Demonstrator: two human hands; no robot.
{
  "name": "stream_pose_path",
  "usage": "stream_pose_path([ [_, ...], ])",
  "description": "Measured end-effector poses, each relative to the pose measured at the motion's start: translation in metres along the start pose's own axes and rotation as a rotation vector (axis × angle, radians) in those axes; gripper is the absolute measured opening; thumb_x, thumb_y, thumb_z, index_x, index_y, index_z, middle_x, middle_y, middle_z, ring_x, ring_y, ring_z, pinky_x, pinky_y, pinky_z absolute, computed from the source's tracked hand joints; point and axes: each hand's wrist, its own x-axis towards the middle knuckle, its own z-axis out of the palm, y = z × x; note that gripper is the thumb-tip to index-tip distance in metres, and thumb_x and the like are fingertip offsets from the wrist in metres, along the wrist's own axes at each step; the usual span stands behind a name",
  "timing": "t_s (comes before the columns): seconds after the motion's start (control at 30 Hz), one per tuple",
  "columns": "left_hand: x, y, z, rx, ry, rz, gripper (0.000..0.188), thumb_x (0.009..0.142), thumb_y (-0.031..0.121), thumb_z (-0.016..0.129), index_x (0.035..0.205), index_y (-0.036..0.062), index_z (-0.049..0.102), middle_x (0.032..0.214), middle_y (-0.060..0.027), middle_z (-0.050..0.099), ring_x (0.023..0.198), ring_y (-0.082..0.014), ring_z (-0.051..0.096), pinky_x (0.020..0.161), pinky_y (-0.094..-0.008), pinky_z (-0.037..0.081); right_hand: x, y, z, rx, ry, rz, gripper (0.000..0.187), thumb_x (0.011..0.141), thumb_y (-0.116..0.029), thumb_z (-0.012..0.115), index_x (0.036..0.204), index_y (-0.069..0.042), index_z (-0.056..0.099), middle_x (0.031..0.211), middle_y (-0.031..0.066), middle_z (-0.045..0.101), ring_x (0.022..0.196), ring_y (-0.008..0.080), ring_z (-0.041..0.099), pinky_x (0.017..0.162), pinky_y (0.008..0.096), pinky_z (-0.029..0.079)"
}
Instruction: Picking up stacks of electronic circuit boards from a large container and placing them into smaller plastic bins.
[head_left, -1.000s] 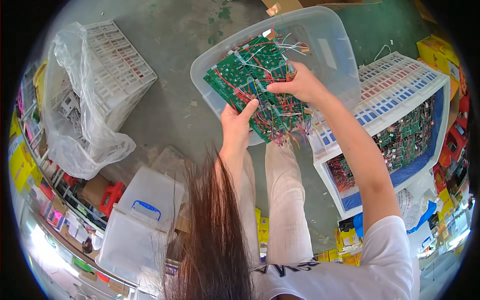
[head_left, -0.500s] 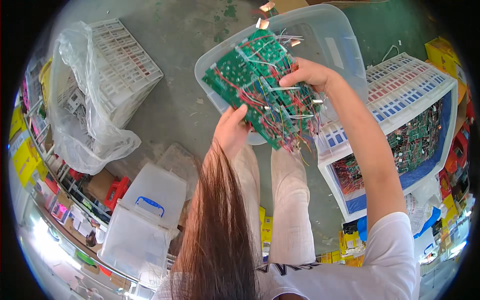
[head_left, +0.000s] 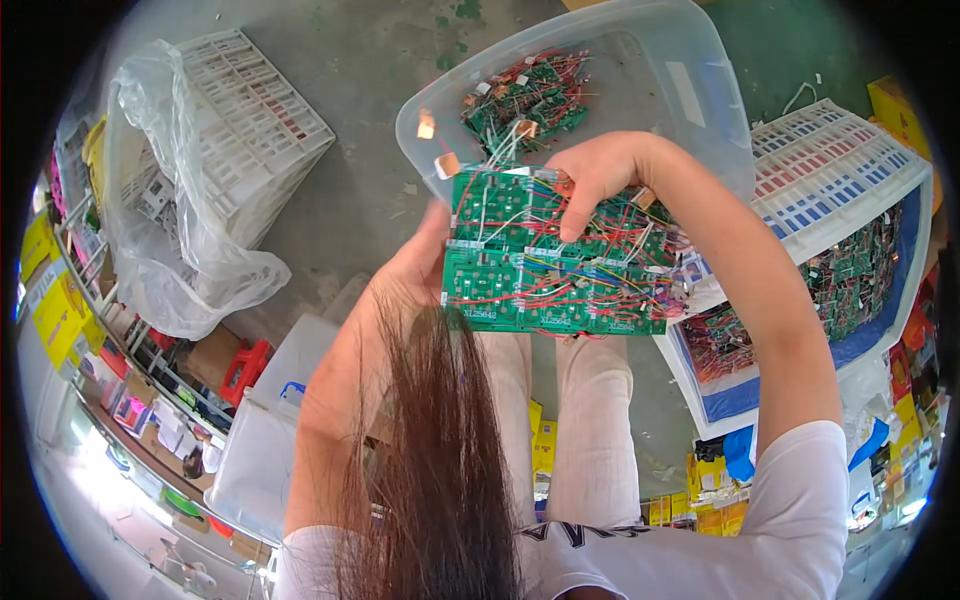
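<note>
Between my two hands is a stack of green circuit boards with red, white, blue and yellow wires across them. My left hand grips the stack's left edge, its fingers partly hidden behind the boards. From the upper side my right hand closes on the stack, thumb on the top face and fingers among the wires. Small copper-coloured tabs dangle on wires at the upper left. Beyond the stack stands a clear plastic bin, with a heap of wired boards inside it.
At right, a white crate lined with blue holds many wired boards. A white slatted crate partly covered by a plastic bag stands at left. Near my left arm are a lidded clear box and a red stool.
The stack has turned from tilted to nearly level and come closer to me. The bin's heap of boards now shows. My left hand has moved up along the stack's left edge.
</note>
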Motion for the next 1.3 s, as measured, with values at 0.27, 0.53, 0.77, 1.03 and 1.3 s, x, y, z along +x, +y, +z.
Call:
stream_pose_path([
  [0.27,0.027,0.002,-0.001,0.229,0.042,0.252,0.048,0.09,0.027,0.063,0.129,0.003,0.046,0.12,-0.0128,0.059,0.105,-0.0237,0.061,0.089,-0.0402,0.051,-0.024,-0.016,-0.01,-0.733,0.86,-0.206,0.067,0.074,-0.031,0.079,0.126,-0.001,0.05,0.111,0.0129,0.064,0.103,0.0208,0.06,0.086,0.0349,0.048],
  [0.53,0.085,-0.01,-0.028,-0.011,-0.065,0.463,0.045,0.091,0.022,0.062,0.129,0.0028,0.047,0.121,-0.011,0.058,0.105,-0.023,0.061,0.088,-0.0386,0.052,-0.058,0.141,-0.013,0.736,1.072,-0.025,0.069,0.078,-0.037,0.076,0.13,0.0,0.048,0.123,0.0137,0.059,0.114,0.0182,0.055,0.088,0.0406,0.049],
  [0.77,0.141,0.005,-0.04,0.08,0.081,0.39,0.039,0.089,0.019,0.064,0.123,0.0019,0.052,0.113,-0.0089,0.062,0.098,-0.0218,0.064,0.085,-0.0389,0.054,-0.007,0.133,-0.056,0.569,0.899,-0.229,0.039,0.076,-0.019,0.078,0.109,-0.001,0.066,0.105,0.0073,0.068,0.09,0.016,0.065,0.082,0.0325,0.053],
  [1.03,0.183,0.0,-0.017,-0.055,0.355,0.627,0.024,0.087,0.016,0.067,0.105,0.0004,0.063,0.096,-0.0076,0.067,0.078,-0.0165,0.066,0.069,-0.0311,0.054,0.01,0.146,-0.073,0.236,1.11,-0.082,0.044,0.075,-0.029,0.077,0.11,-0.006,0.067,0.101,0.0065,0.07,0.091,0.0169,0.064,0.083,0.0332,0.049],
  [1.3,0.213,-0.003,-0.028,-0.062,0.401,0.821,0.028,0.088,0.016,0.066,0.11,-0.0013,0.059,0.099,-0.0097,0.066,0.08,-0.0177,0.066,0.068,-0.0325,0.056,0.024,0.127,-0.087,-0.128,1.237,0.109,0.046,0.076,-0.037,0.074,0.113,-0.01,0.067,0.104,0.0069,0.07,0.093,0.0189,0.065,0.084,0.0331,0.048],
])
